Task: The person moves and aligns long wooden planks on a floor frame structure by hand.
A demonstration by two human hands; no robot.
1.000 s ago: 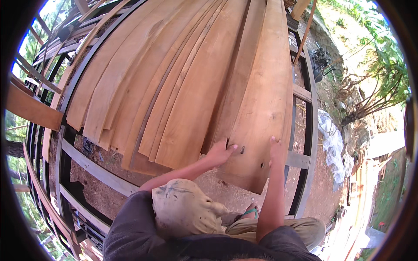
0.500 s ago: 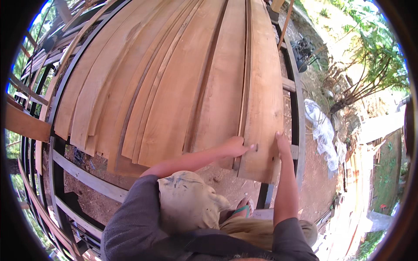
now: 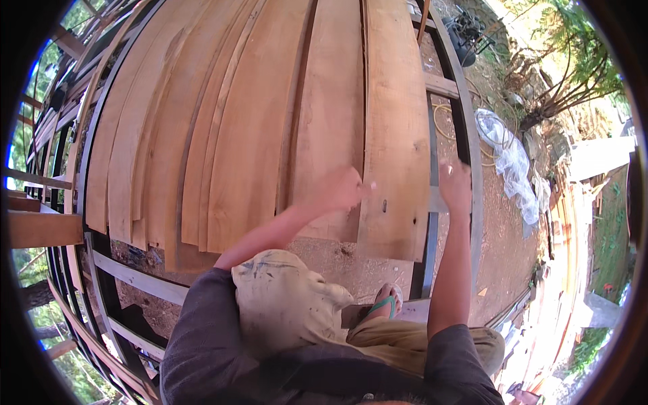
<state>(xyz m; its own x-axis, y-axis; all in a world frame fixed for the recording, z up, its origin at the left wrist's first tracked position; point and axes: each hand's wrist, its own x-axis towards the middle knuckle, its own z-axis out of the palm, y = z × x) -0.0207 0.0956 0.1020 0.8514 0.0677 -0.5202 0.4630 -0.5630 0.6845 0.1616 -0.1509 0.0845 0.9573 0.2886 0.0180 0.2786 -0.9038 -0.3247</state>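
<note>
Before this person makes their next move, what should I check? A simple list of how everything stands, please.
1. Bare right hand clear of the rightmost long, light-brown wooden board: ok, it is out past the board's right edge.
2. Bare left hand touching that board: cannot tell, the hand is blurred beside and over its left edge.
3. Board lying inside the long grey-and-black side rail: ok.
4. Near ends level with the other light-brown wooden boards: not ok, they are staggered.
5. Crumpled clear plastic sheet away from the boards: ok, it lies outside the rail.
6. Toes covered: not ok, the sandal with green straps is open.
</note>
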